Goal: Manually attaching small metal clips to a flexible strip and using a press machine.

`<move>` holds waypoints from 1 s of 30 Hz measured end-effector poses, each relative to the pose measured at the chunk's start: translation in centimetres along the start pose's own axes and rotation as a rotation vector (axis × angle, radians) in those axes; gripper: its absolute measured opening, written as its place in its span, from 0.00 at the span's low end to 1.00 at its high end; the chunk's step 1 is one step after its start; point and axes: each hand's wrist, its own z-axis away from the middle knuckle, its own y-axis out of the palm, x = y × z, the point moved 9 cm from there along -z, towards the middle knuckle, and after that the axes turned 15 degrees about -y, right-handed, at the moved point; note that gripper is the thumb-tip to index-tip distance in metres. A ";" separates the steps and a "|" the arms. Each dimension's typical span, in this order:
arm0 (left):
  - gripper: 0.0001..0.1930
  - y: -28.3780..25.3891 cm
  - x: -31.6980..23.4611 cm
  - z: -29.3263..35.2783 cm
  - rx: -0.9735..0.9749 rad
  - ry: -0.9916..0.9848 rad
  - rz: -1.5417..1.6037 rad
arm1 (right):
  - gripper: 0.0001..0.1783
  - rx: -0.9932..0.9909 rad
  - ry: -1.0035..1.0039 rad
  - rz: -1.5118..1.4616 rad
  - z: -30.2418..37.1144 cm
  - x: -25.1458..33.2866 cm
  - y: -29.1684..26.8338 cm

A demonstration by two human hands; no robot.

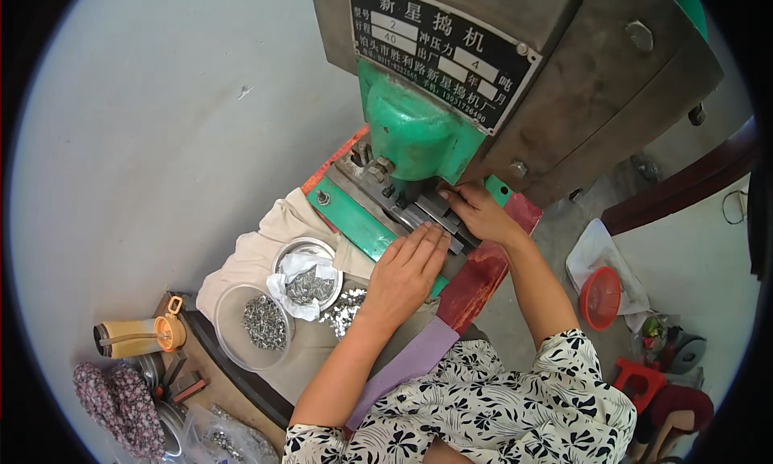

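Steel die block (436,211): between both hands, just ahead of the left hand (407,275) and left of the right hand (481,214), both near; long axis slants far-left to near-right. Left fingers lie close together, apparently touching it. Right hand is partly curled; grip cannot be confirmed. Green press head (415,138) stands beyond both hands.

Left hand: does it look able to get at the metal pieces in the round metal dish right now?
Probably yes: the left hand is close by, and the metal pieces lie uncovered on a white liner.
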 end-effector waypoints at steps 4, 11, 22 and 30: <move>0.23 0.1 0.4 0.2 0.021 -0.019 0.124 | 0.14 -0.055 -0.119 0.076 -0.2 1.1 -0.3; 0.28 -0.1 2.0 1.2 -0.012 -0.113 0.450 | 0.10 -0.391 -0.092 0.164 2.7 3.7 -3.6; 0.45 1.0 5.2 2.8 -0.141 -0.541 0.629 | 0.26 -1.328 -0.492 0.401 10.7 7.2 -20.8; 0.53 1.9 5.6 1.2 -0.115 -0.602 0.492 | 0.36 -1.119 -0.518 0.174 4.3 5.9 -31.9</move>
